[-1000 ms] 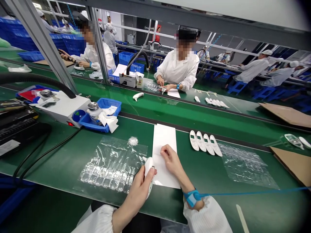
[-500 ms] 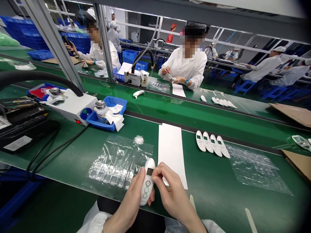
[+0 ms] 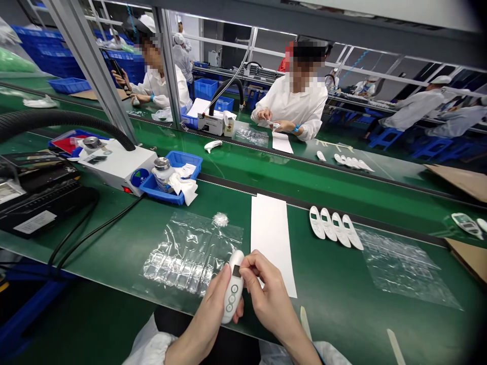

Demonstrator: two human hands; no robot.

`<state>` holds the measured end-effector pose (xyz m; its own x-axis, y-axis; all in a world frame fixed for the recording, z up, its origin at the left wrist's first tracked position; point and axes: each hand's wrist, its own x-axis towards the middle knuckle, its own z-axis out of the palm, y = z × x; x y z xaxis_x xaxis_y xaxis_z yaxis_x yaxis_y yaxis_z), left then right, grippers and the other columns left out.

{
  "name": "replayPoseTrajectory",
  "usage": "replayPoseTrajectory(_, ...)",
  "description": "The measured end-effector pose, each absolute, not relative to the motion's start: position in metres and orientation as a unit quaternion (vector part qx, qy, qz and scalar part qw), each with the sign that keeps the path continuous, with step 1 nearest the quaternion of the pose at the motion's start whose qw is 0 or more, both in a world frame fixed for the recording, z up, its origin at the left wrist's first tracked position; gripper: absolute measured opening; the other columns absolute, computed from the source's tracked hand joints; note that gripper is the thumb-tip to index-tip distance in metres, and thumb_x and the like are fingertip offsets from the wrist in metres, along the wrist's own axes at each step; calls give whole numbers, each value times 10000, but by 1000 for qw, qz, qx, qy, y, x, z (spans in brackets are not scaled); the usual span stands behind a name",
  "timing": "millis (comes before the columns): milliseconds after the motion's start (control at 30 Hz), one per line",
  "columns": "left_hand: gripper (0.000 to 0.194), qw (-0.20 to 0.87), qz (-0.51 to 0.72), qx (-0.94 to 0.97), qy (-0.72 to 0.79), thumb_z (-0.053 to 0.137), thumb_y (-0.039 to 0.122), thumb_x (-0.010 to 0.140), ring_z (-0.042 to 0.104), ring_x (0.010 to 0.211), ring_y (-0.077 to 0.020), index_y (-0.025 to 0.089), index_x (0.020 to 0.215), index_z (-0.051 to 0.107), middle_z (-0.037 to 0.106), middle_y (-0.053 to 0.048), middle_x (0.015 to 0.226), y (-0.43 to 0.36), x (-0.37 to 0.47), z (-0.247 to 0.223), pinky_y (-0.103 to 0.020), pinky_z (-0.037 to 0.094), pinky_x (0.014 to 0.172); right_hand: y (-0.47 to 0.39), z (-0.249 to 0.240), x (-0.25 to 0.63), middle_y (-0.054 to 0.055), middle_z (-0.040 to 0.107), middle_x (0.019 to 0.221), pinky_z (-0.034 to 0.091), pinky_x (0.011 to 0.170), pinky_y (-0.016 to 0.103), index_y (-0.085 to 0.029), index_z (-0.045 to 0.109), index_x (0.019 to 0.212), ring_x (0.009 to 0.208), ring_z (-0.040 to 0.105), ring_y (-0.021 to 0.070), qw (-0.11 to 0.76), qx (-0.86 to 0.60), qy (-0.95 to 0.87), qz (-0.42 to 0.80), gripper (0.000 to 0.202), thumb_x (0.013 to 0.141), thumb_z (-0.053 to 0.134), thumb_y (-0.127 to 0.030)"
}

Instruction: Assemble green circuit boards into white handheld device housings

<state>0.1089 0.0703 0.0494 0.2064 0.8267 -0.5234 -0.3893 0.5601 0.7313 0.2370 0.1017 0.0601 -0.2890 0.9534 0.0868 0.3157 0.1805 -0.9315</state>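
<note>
A white oval handheld device (image 3: 233,294) with a dark window and three round buttons is upright in my left hand (image 3: 207,317), whose thumb and fingers wrap round its sides. My right hand (image 3: 268,291) is closed in a pinch at the window's right edge; whatever lies between its fingertips is too small to make out. Behind the device, a clear plastic sheet with square pieces (image 3: 178,268) lies on the green bench (image 3: 327,299). A small crumpled clear heap (image 3: 220,219) rests at its top edge. Right of the sheet is a white paper (image 3: 272,233).
Several white shells (image 3: 332,225) stand in a row at the right, beside another clear sheet (image 3: 411,263). At the left are a blue tray (image 3: 171,195) with a metal-topped bottle, a white machine (image 3: 117,167) and black cables. A co-worker (image 3: 292,101) sits across the belt.
The view has shifted slightly, so the bench things sit a little further right. My hands keep nearly the same pose on the device. On the belt, a white part has moved left.
</note>
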Motion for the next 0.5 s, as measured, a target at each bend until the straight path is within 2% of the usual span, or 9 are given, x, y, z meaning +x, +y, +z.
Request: replayPoseTrajectory(500, 550, 739, 414, 231, 478, 427, 719, 835, 477, 508, -115, 183, 775, 535, 550, 38, 525, 70, 109, 50, -250, 380, 559, 101, 59, 239, -18, 473, 780, 375, 635, 258, -207, 458, 776, 698, 492, 127, 357, -469, -677, 440, 217, 988, 413, -227)
